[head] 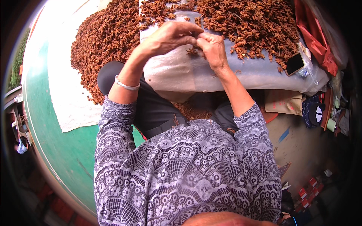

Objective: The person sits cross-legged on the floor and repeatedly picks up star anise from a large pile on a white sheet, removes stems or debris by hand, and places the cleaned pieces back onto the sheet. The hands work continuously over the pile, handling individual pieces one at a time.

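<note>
Both hands meet over the near edge of a table covered with pale plastic sheeting point(175, 70). My left hand point(176, 36), with a light bangle point(127, 84) on its wrist, has thumb and fingertips pinched close to those of my right hand point(212, 48). The right hand's fingers are curled. Whatever may be between the fingertips is too small or hidden to tell. A single star anise pod point(192, 51) lies on the sheet just below the fingertips. Beyond the hands spreads a heap of dried star anise point(254, 25).
A larger star anise heap point(104, 42) lies at the left on a white sheet point(68, 113) over a green floor point(79, 152). A phone point(294, 64), a plastic bag point(311, 72) and red sheeting point(316, 36) are at the right. Below them sits a brown paper bag point(282, 103).
</note>
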The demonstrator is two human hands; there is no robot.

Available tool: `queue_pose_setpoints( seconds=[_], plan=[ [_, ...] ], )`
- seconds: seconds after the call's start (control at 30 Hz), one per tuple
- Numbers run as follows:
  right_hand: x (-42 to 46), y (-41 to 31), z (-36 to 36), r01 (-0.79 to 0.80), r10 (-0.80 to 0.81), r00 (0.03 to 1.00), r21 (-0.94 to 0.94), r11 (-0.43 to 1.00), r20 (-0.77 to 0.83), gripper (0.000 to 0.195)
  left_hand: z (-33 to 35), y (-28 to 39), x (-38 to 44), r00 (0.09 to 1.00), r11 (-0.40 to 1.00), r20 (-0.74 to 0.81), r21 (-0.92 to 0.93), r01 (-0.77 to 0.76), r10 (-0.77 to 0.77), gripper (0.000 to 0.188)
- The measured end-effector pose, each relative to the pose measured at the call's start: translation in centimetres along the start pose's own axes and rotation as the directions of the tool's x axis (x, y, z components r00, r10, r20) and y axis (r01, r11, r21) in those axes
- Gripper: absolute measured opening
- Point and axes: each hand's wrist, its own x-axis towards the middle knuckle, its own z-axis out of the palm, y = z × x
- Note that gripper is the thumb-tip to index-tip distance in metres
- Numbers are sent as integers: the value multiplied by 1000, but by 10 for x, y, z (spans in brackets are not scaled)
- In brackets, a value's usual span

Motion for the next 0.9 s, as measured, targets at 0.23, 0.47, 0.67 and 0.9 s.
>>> queue_pose_setpoints(
  seconds=[0.23,0.47,0.67,0.9],
  plan=[
    [-18,20,-13,224,-218,974,-319,921,54,19,16,8,-3,983,878,157,452,-161,99,8],
    [-52,-39,-63,-168,380,540,-347,923,751,18,-59,-28,-15,911,396,-372,875,278,181,24],
    [16,8,-87,145,-334,942,-863,484,-29,36,38,-36,63,959,688,-283,694,211,-8,32],
    [29,48,-33,283,-425,901,-862,420,89,10,22,-51,47,971,923,-240,372,100,-8,18]
  ],
)
